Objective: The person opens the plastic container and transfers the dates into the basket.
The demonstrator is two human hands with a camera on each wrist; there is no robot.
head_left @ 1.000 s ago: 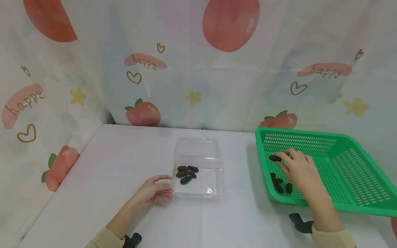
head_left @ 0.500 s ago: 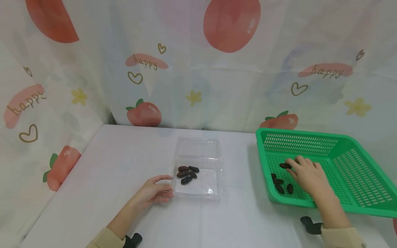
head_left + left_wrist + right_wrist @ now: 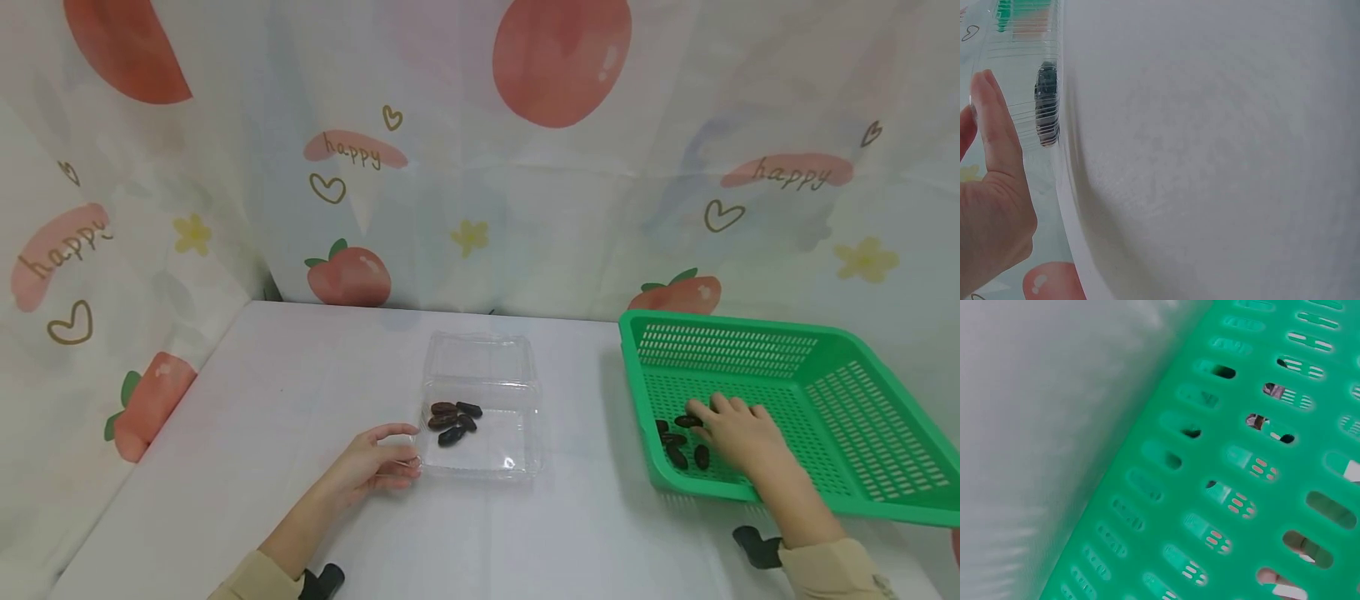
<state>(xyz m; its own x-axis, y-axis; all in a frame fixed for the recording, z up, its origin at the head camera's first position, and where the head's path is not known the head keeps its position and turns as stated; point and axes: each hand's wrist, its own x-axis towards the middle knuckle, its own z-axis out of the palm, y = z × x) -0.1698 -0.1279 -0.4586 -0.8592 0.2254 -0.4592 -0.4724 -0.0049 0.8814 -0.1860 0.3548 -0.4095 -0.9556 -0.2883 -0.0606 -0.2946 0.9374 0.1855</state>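
My right hand [image 3: 741, 437] is down inside the green basket [image 3: 832, 335], pinching a dark brown date [image 3: 687, 422] at its fingertips. Close by on the basket floor lie several more dates [image 3: 677, 457]. At the left side of a clear plastic clamshell box [image 3: 495, 450], my left hand [image 3: 363, 468] touches the wall with fairly straight fingers. The lid [image 3: 480, 358] is folded back, and several dates [image 3: 452, 436] lie in the box's left part. In the left wrist view, a date [image 3: 1047, 103] shows through the ribbed wall beside the left fingers. Basket slats mostly hide the right hand in its wrist view.
A white cloth [image 3: 330, 358] covers the table. Behind and to the left hangs a printed curtain [image 3: 555, 208] with fruit and hearts. The tall slotted wall of the basket [image 3: 1166, 481] stands between the right wrist camera and the hand.
My right hand has moved right and down within the basket with the date, lowering it toward the basket floor. The left hand and the clear box have stayed put.
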